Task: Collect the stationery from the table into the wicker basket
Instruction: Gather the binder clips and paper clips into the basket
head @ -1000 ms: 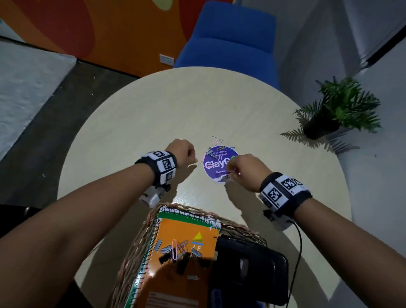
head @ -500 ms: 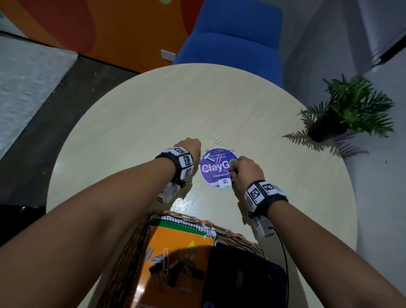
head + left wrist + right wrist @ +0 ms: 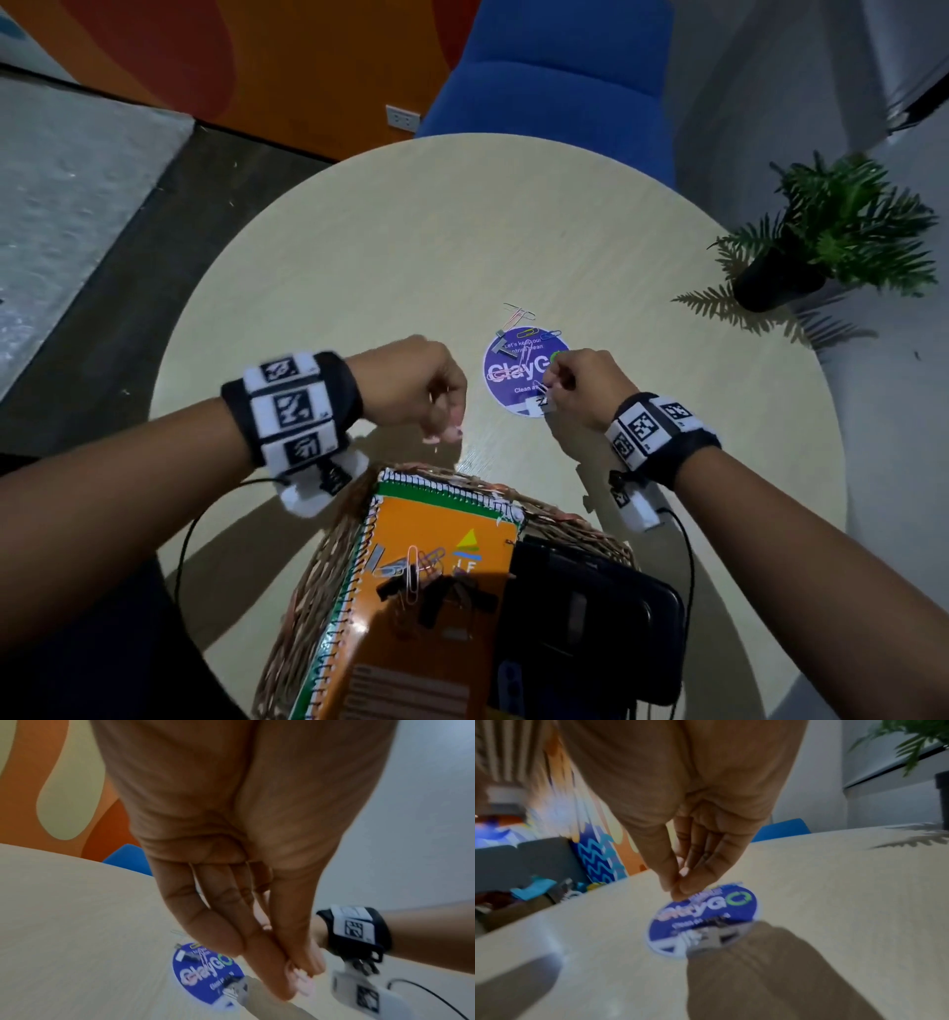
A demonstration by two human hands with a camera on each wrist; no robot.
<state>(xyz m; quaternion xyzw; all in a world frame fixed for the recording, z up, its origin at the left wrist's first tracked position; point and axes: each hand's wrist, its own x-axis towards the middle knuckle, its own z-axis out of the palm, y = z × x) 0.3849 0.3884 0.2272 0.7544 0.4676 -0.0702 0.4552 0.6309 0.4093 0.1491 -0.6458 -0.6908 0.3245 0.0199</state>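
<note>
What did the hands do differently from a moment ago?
The left hand pulled back from the edge of the round sticker toward the wicker basket, fingers bunched; whether they hold anything cannot be told. The right hand stayed at the sticker's right edge, fingertips pinched together over the paper clips. The notebook and the clips on it lie in the basket as before.

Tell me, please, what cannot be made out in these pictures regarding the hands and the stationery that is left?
- Left hand: head view shows only its back; the left wrist view is blurred, so whether its pressed fingertips hold a clip is unclear.
- Right hand: what it pinches is too small and blurred.
- Loose paper clips on the round purple sticker: too small to count.
- Woven wicker basket: near side cut off by the bottom edge; the orange spiral notebook hides its floor.
</note>
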